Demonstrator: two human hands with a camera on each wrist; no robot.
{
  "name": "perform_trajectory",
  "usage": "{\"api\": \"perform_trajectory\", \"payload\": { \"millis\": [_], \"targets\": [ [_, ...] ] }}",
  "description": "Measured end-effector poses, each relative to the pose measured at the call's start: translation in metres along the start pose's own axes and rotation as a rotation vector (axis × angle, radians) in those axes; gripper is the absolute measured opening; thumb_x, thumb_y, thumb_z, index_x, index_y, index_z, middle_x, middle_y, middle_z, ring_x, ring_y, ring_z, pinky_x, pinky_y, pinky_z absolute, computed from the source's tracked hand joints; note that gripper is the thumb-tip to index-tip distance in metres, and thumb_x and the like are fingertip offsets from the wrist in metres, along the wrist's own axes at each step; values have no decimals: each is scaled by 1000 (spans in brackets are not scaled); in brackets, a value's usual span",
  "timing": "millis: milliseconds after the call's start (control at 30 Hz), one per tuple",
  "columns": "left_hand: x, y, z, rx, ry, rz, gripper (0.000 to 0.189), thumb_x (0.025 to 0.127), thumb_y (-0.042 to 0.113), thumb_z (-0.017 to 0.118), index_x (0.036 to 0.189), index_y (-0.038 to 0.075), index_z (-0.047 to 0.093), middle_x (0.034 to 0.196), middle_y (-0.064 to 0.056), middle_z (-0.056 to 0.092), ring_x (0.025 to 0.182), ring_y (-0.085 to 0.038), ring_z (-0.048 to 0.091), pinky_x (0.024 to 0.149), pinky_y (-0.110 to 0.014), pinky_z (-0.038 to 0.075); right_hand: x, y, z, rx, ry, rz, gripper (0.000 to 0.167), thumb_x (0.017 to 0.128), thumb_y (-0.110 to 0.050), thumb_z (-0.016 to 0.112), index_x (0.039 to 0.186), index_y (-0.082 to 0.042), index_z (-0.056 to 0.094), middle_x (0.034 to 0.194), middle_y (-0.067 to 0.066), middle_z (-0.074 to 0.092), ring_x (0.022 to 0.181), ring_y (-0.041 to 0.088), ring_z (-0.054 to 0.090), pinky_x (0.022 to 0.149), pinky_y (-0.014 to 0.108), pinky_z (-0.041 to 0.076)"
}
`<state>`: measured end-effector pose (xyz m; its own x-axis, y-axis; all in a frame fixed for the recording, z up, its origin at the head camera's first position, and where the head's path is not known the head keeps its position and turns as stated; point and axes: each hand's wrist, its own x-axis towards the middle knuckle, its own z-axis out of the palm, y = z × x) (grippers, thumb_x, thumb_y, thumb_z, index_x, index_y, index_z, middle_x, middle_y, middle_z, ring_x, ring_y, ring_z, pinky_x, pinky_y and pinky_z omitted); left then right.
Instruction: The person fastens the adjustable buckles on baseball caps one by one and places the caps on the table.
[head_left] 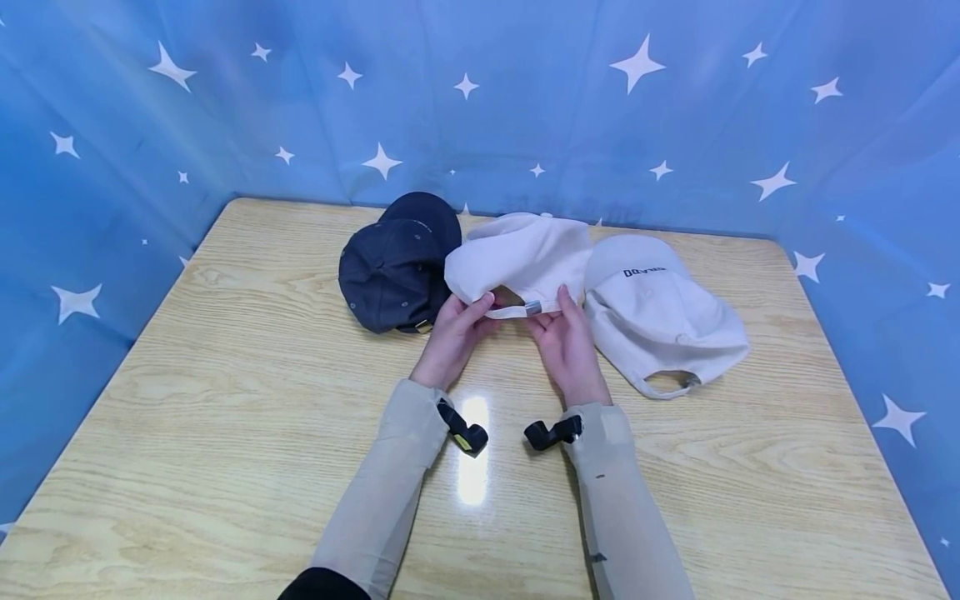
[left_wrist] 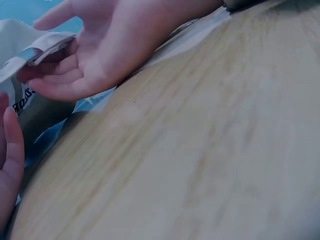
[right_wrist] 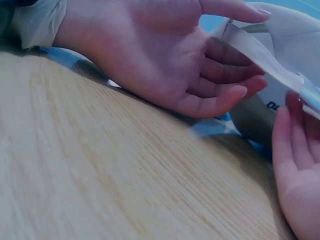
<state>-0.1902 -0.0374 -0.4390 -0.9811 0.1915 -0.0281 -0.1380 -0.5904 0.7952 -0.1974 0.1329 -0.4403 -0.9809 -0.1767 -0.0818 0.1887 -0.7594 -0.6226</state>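
Observation:
A white baseball cap (head_left: 528,258) is held up off the table with its back strap and metal buckle toward me. My left hand (head_left: 452,337) grips the left end of its back edge, thumb above and fingers below. At the right end of that edge, my right hand (head_left: 567,346) holds it the same way. Dark lettering on the cap shows beneath the strap in the right wrist view, where the left hand (right_wrist: 165,60) spans the top and fingers of the right hand (right_wrist: 300,165) come in at the edge.
A dark navy cap (head_left: 390,267) lies left of the held cap, brim toward the back. On the right lies an off-white cap (head_left: 667,312) with dark letters on its brim. All are near the back of the wooden table (head_left: 225,417), before a blue star-patterned curtain (head_left: 510,100).

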Motion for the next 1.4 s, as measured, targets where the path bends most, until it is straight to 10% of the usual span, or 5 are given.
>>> {"api": "perform_trajectory", "payload": {
  "millis": [667, 1400],
  "targets": [
    [-2, -2, -1, -15, -165, -78, 30, 87, 15, 59, 111, 9, 41, 93, -10, 55, 82, -22, 60, 88, -46, 42, 3, -6, -4, 257, 153, -77, 43, 91, -29, 50, 128, -11, 36, 118, 7, 49, 100, 17, 51, 70, 27, 45],
    [5, -4, 0, -52, 129, 75, 77, 79, -12, 57, 132, 29, 19, 130, -5, 27, 108, -21, 44, 89, -42, 41, 3, -3, -5, 113, 118, -135, 49, 93, -12, 46, 137, -25, 29, 135, 6, 38, 119, 20, 41, 82, 31, 46]
  ]
}}
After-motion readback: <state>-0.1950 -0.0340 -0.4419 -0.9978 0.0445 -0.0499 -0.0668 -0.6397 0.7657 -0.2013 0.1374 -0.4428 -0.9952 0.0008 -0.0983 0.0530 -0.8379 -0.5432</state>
